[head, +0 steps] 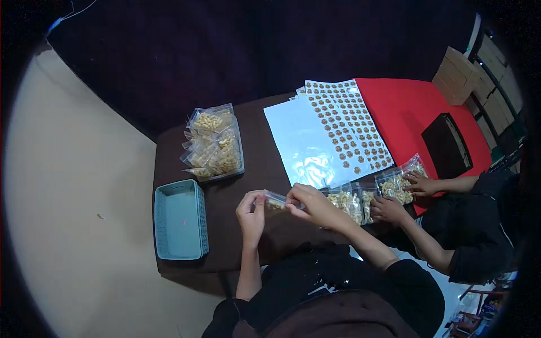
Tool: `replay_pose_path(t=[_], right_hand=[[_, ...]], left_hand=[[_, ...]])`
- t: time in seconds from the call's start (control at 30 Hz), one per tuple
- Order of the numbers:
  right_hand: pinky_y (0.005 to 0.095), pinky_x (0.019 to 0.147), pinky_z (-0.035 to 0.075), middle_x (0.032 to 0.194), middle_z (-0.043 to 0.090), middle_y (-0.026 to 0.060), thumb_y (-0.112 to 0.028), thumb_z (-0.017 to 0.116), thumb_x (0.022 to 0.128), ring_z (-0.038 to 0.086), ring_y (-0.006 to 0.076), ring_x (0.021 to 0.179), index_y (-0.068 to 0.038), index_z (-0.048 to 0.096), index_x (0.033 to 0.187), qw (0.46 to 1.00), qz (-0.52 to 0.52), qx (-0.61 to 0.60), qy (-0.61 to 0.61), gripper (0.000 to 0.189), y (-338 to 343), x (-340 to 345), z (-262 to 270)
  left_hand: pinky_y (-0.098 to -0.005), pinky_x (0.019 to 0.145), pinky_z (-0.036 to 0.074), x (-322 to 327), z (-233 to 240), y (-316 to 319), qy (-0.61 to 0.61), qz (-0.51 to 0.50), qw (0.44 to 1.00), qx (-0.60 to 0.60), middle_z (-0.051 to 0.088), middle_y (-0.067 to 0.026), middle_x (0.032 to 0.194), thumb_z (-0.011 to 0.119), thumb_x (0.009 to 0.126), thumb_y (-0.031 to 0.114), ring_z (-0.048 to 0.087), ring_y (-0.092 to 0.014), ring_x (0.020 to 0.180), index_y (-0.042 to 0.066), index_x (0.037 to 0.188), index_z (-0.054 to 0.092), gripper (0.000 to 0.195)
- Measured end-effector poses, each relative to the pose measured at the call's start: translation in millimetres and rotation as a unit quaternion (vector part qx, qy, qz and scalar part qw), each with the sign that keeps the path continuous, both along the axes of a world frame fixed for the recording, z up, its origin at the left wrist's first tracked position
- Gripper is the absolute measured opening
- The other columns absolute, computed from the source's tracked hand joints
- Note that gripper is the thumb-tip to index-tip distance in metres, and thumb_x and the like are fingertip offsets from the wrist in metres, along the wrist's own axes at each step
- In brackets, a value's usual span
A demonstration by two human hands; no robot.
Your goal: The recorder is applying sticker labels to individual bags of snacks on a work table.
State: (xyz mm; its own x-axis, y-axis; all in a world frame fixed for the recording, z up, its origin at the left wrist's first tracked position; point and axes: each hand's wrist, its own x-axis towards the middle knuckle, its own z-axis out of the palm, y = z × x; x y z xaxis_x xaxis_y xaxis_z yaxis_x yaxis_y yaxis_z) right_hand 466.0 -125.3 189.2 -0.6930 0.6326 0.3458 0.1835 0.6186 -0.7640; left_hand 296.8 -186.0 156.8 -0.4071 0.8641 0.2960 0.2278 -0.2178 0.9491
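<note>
A small clear zip bag with pale, curved nuts that look like cashews (pixel 275 204) hangs between my two hands above the dark brown table. My left hand (pixel 252 213) pinches its left end, and my right hand (pixel 310 205) grips its right end. Just right of my right hand lie several filled bags (pixel 344 202) in a row. Beyond my hands rest sheets of round brown stickers (pixel 338 122), with a shiny, largely blank white sheet (pixel 300 143) beside them.
A blue-green plastic basket (pixel 179 219) stands at the left table edge. Behind it, a tray (pixel 241 162) is heaped with filled bags. At the right, a co-worker's hands (pixel 391 209) touch more bags. A black object (pixel 444 145) lies on the red cloth (pixel 393 101); a cardboard box (pixel 455 76) stands beyond.
</note>
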Motion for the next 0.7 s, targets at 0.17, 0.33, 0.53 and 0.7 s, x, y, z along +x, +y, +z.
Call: replay_pose_path(t=[0.17,0.33,0.53,0.7], right_hand=[[0.0345,0.063,0.043,0.074,0.051,0.0123,-0.009,0.058,0.076,0.054,0.0267,0.070,-0.001,0.049,0.077,0.999,0.007,-0.043,-0.004,0.012,-1.2,7.9,-8.5],[0.0337,0.067,0.042,0.077,0.051,0.0112,-0.014,0.058,0.076,0.053,0.0248,0.073,-0.001,0.050,0.080,0.998,0.029,-0.048,-0.022,0.016,1.8,10.4,0.7],[0.0347,0.064,0.041,0.071,0.051,0.0099,-0.017,0.058,0.076,0.052,0.0252,0.068,-0.002,0.050,0.076,1.000,0.010,-0.011,-0.020,0.017,0.4,2.3,-0.3],[0.0351,0.061,0.041,0.068,0.051,0.0111,-0.015,0.058,0.074,0.053,0.0261,0.064,-0.001,0.049,0.072,1.000,0.000,0.015,-0.009,0.017,1.6,2.8,0.1]], left_hand=[[-0.0209,0.064,0.041,-14.9,6.6,-1.2,-0.026,0.022,0.999,-0.028,0.056,-0.0046,0.075,0.052,0.088,0.015,0.052,-0.008,0.070,-0.004,0.079,0.056,0.021],[-0.0232,0.064,0.042,-10.8,8.8,-4.2,0.005,0.000,1.000,-0.024,0.056,-0.0057,0.074,0.054,0.086,0.013,0.053,-0.011,0.070,-0.004,0.077,0.055,0.019],[-0.0274,0.065,0.043,19.7,5.5,-3.8,0.060,-0.083,0.994,-0.032,0.059,-0.0100,0.076,0.056,0.083,0.011,0.056,-0.020,0.072,-0.003,0.077,0.057,0.015],[-0.0261,0.064,0.043,15.9,4.4,-1.3,0.073,-0.046,0.996,-0.010,0.059,-0.0095,0.076,0.056,0.084,0.014,0.056,-0.017,0.070,-0.003,0.077,0.057,0.019]])
